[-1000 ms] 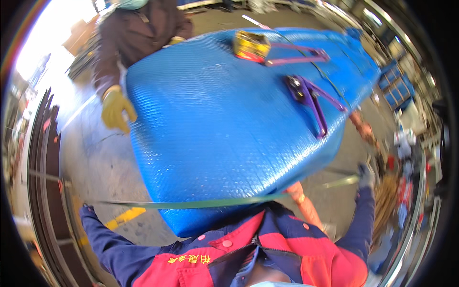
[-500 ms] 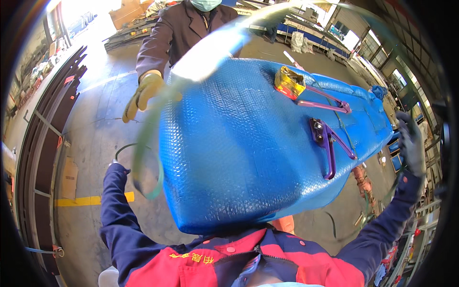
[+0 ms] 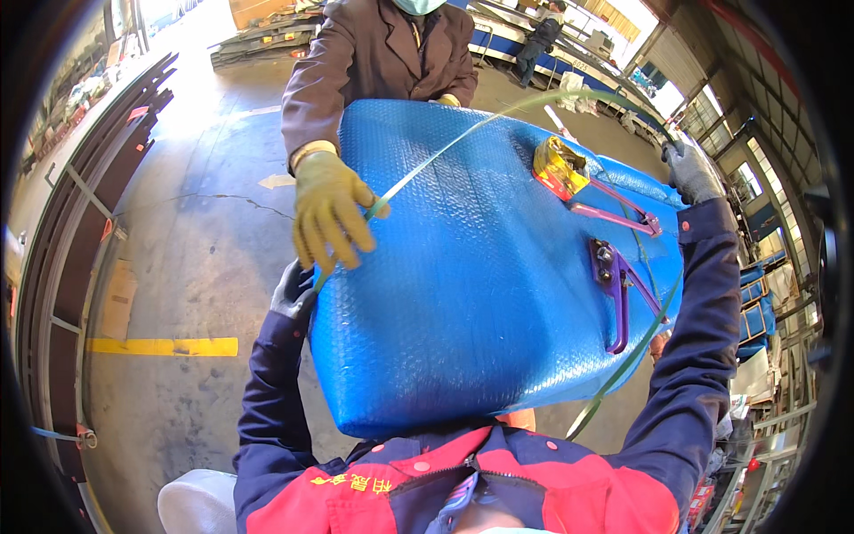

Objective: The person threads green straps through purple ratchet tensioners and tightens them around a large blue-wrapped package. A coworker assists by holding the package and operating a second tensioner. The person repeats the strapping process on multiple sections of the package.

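Observation:
A large bundle in blue bubble wrap (image 3: 445, 294) lies in front of me. A green plastic strap (image 3: 427, 165) crosses its far left part and arcs up toward the right. My left hand (image 3: 296, 290), in a grey glove, is closed on the strap at the bundle's left edge, its fingers partly hidden. Raised beyond the bundle's right side, my gloved right hand (image 3: 696, 171) grips the strap's other stretch. A co-worker's yellow-gloved hand (image 3: 331, 209) is over the bundle's left edge, against the strap and just above my left hand.
On the wrap rest two purple strapping tools, a long-handled one (image 3: 614, 209) and a nearer one (image 3: 614, 289), beside a yellow-and-red container (image 3: 560, 169). Dark metal profiles (image 3: 80, 240) are stacked at left. The co-worker (image 3: 382, 62) stands across the bundle.
My left hand has come up to the bundle's left edge. My right hand has swung up and inward. The strap has lowered across the wrap, and the co-worker's gloved hand has moved over the edge.

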Demonstrator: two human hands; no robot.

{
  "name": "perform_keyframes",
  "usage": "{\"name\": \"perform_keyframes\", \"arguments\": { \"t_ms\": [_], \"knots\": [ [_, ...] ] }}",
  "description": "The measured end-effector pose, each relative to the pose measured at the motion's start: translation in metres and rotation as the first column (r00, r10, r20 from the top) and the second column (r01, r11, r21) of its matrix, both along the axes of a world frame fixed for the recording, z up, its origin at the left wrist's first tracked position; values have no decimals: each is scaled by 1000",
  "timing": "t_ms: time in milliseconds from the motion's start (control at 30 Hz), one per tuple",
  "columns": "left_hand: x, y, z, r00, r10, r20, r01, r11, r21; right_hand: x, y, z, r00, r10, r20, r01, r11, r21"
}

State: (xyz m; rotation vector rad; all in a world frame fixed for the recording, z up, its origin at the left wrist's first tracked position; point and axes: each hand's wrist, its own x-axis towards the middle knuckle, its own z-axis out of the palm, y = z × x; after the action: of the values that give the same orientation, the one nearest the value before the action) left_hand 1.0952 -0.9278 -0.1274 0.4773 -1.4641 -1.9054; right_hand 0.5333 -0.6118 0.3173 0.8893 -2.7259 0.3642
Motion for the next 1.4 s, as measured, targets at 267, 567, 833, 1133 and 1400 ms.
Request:
{"name": "perform_keyframes", "arguments": {
  "t_ms": [267,567,833,1133,1400],
  "knots": [
    [57,34,-26,969,144,201,-122,986,-115,-21,0,-21,996,-93,-4,93,991,96],
    [123,22,-210,829,423,366,-392,906,-159,93,6,-43,855,363,370,-360,929,-81],
    [237,32,-292,847,263,463,-528,530,664,201,57,-106,504,223,834,-282,956,-85],
    [19,-8,-217,704,333,627,-414,910,-19,256,-45,-140,401,629,666,-410,773,-483],
    [7,40,-229,699,207,685,-348,935,72,275,-173,-183,92,778,621,-368,606,-705]
  ]
}}
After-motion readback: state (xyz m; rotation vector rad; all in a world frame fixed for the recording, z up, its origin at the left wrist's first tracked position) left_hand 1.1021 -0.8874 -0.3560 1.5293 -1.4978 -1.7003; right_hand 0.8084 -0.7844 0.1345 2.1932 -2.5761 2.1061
